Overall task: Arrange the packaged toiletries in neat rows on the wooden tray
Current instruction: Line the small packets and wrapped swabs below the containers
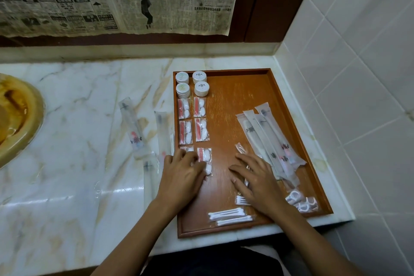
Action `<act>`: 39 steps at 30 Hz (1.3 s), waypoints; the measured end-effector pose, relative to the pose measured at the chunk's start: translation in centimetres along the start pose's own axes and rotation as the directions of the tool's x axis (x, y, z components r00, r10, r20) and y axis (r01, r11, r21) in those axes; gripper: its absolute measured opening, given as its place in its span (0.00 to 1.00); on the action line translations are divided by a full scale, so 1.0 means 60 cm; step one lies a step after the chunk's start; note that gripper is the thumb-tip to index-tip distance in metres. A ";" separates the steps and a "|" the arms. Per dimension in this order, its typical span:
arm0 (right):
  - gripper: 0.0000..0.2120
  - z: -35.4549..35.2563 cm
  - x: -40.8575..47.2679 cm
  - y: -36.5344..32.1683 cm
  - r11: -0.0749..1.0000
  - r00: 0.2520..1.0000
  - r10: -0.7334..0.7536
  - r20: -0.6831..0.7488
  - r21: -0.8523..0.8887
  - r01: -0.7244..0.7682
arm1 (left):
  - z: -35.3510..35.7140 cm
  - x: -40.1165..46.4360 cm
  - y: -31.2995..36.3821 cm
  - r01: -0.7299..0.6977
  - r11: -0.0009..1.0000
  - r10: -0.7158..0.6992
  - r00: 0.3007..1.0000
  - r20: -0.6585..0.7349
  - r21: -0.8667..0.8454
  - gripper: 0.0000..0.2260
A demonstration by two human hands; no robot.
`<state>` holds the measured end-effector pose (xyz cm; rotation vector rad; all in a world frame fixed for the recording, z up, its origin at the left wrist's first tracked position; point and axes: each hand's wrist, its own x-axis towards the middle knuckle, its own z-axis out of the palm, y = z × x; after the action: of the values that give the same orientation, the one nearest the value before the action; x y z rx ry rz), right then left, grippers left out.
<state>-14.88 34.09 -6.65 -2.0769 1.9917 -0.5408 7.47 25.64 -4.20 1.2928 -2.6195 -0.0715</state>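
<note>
The wooden tray (242,87) lies on the marble counter at the right. Along its left side run two columns: round white packets (192,84) at the far end, then red-and-white sachets (193,121). My left hand (182,175) rests over the nearest sachets (205,157), fingers slightly curled on them. My right hand (255,180) lies flat on small clear packets near the tray's middle. Long toothbrush packets (268,139) lie slanted on the tray's right. Cotton bud packets (228,216) sit at the near edge, and white ring-shaped items (301,201) lie at the near right corner.
Three long packets (134,130) lie loose on the marble counter (78,141) left of the tray. A golden basin (15,116) is at the far left. Newspaper covers the back wall, and white tiles (358,74) close off the right side.
</note>
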 end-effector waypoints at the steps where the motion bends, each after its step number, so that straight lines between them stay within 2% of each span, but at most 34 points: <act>1: 0.15 0.000 0.001 0.001 1.000 1.000 0.009 -0.005 0.010 -0.009 | -0.001 0.000 -0.001 0.009 1.000 -0.009 1.000 -0.008 0.003 0.10; 10: 0.15 -0.005 -0.004 -0.001 0.990 0.987 0.141 -0.080 -0.007 -0.142 | -0.005 0.006 -0.002 0.039 0.999 -0.040 0.999 -0.032 -0.025 0.06; 15: 0.16 -0.005 -0.004 -0.001 0.981 0.977 0.192 -0.091 0.007 -0.192 | -0.011 0.013 0.003 0.044 0.999 -0.044 0.999 -0.018 -0.023 0.08; 19: 0.16 -0.008 -0.002 -0.002 0.984 0.975 0.180 -0.127 0.029 -0.178 | -0.021 0.002 0.003 0.053 0.996 -0.057 0.997 -0.050 -0.078 0.10; 22: 0.15 -0.014 -0.006 -0.009 0.990 0.973 0.136 -0.188 0.054 -0.128 | -0.027 -0.026 0.002 0.059 0.985 -0.069 0.996 -0.056 -0.162 0.06; 27: 0.13 -0.027 -0.021 -0.032 0.997 0.959 0.058 -0.277 0.065 -0.041 | -0.029 -0.074 0.008 -0.010 0.975 0.001 0.999 -0.043 -0.223 0.01; 32: 0.13 -0.028 -0.040 -0.039 0.999 0.958 -0.007 -0.286 0.039 0.019 | -0.022 -0.084 0.027 -0.036 0.969 0.040 0.999 0.014 -0.245 0.09; 34: 0.13 -0.039 -0.041 -0.025 0.997 0.951 0.077 -0.298 0.016 -0.076 | -0.022 -0.074 0.037 -0.042 0.961 0.053 0.998 0.033 -0.273 0.08; 36: 0.17 -0.059 -0.030 -0.005 0.965 0.924 0.240 -0.297 -0.032 -0.260 | -0.025 -0.054 0.049 -0.064 0.944 0.080 0.996 0.037 -0.323 0.04; 37: 0.21 -0.071 -0.021 0.005 0.931 0.902 0.337 -0.269 -0.045 -0.361 | -0.026 -0.040 0.057 -0.073 0.936 0.095 0.994 0.046 -0.344 0.04; 39: 0.33 -0.094 -0.003 0.024 0.863 0.858 0.497 -0.125 -0.030 -0.504 | -0.027 -0.007 0.073 -0.109 0.929 0.143 0.987 0.070 -0.353 0.06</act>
<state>-18.45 34.76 -2.12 -1.4761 2.5167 -0.5003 4.67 28.74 -2.06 1.0190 -2.6031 -0.5626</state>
